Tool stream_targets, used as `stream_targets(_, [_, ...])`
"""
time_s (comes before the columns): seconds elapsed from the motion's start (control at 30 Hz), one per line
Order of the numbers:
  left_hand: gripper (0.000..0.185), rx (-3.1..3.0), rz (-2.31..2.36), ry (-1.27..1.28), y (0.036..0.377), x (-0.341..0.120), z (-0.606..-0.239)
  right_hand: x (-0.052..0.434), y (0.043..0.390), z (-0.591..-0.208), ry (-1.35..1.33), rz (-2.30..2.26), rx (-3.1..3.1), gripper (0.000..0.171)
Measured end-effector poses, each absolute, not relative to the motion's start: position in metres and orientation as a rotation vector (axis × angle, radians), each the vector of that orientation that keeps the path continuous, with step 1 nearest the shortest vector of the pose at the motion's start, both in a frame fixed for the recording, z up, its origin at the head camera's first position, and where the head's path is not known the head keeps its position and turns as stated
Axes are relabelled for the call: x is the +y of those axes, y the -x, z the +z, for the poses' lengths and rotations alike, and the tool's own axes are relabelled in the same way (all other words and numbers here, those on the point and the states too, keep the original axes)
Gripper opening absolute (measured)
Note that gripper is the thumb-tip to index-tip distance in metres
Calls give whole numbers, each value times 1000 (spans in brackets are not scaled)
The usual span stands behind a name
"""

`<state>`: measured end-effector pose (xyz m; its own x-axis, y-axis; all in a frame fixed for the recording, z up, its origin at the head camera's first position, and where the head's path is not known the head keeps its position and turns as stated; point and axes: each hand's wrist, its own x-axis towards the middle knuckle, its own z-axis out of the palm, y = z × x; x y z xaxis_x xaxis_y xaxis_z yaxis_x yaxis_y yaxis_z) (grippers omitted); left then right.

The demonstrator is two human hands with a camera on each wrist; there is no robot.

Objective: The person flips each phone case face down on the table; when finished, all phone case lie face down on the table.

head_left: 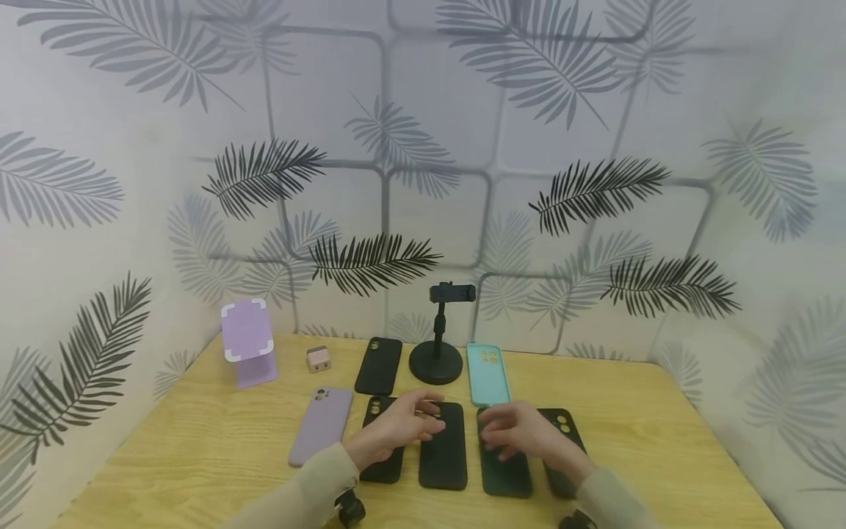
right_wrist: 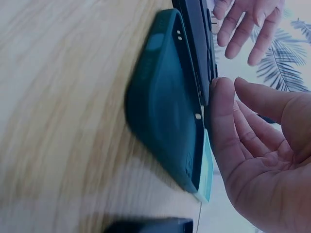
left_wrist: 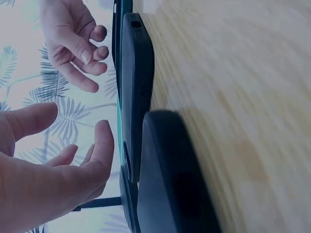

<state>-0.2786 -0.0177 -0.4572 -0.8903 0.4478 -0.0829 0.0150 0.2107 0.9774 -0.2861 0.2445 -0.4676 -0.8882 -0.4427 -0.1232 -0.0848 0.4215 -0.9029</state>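
In the head view my left hand [head_left: 405,422] hovers over two black phone cases, one partly under the hand [head_left: 385,463] and one just right of it [head_left: 443,459]. Its fingers are loosely bent and hold nothing; the left wrist view shows thumb and fingers apart. My right hand [head_left: 518,430] is above a dark green phone case [right_wrist: 167,104], which lies with its hollow side up. Thumb and forefinger are close together there, with nothing seen between them. Another black phone case [head_left: 560,481] lies partly hidden beneath the right forearm.
Left of the hands lies a lilac phone case [head_left: 322,426]. Behind stand a lilac stand [head_left: 247,330], a pink charger plug [head_left: 319,359], a black case [head_left: 379,366], a black phone holder [head_left: 436,363] and a turquoise case [head_left: 488,373]. A patterned wall [head_left: 436,220] closes off the wooden table [head_left: 634,426].
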Motion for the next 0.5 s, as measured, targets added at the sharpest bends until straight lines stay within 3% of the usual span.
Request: stream_targets(0.5, [49,2088,1722,-490,280,14,-462,288,278,-461,401,-1524,2348,44])
